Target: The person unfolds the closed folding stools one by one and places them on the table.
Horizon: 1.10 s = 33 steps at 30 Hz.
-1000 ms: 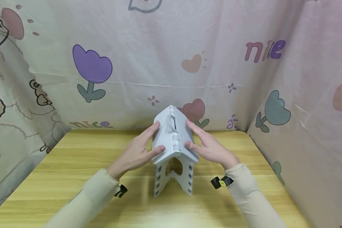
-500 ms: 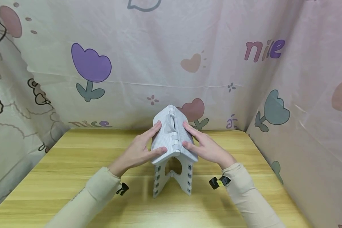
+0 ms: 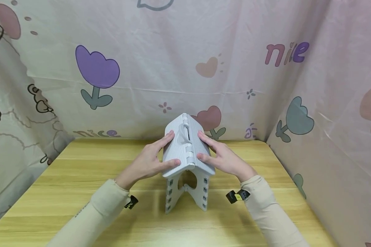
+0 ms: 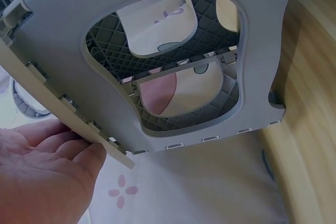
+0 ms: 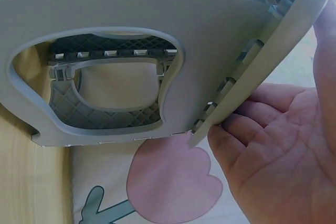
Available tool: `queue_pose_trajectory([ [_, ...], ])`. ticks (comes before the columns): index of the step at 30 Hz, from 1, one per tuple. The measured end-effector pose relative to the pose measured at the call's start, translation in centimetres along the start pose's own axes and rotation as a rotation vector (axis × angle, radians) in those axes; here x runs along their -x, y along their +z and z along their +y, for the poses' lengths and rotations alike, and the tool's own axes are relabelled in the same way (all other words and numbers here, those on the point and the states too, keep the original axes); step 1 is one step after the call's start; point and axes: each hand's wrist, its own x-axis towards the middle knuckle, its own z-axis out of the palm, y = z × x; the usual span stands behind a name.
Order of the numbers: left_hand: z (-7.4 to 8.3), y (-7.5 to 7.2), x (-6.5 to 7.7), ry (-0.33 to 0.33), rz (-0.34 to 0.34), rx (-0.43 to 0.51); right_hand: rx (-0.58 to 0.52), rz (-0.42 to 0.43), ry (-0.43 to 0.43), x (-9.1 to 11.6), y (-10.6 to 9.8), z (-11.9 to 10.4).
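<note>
A pale grey plastic folding step stool [image 3: 176,147] stands on the table, part folded, its hinged top peaked like a roof. A loop handle [image 3: 184,133] sits along the ridge. My left hand [image 3: 147,163] rests with extended fingers against the left half of the top. Against the right half lies my right hand [image 3: 227,159] in the same way. In the left wrist view, the stool's legs and ribbed inside [image 4: 110,40] show beside my left palm [image 4: 44,174]. The right wrist view has the stool's end panel [image 5: 210,19] next to my right palm [image 5: 278,156].
The stool stands on a wooden table [image 3: 89,202]. A printed cloth [image 3: 160,51] hangs behind the table and down both sides. Small dark wrist cameras are strapped at both sleeves.
Both hands have moved slightly inward over the stool's top, towards the ridge. The stool keeps its peaked shape, and the head view has shifted a little.
</note>
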Motion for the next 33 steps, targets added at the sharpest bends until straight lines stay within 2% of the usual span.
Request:
queue_pose_trajectory([
  [9,0.0,-0.3,0.0,-0.001,-0.009,-0.012,0.02,-0.004,0.01,0.0,-0.2,-0.2],
  [20,0.2,-0.5,-0.3,0.042,-0.005,-0.043,0.055,-0.003,0.014,0.1,-0.6,-0.3],
  [28,0.4,-0.5,-0.7,0.033,-0.008,-0.066,0.088,0.001,0.036,0.2,-0.8,-0.2],
  [33,0.7,-0.8,-1.0,-0.003,-0.013,-0.096,0.156,-0.001,0.054,0.0,-0.9,-0.4],
])
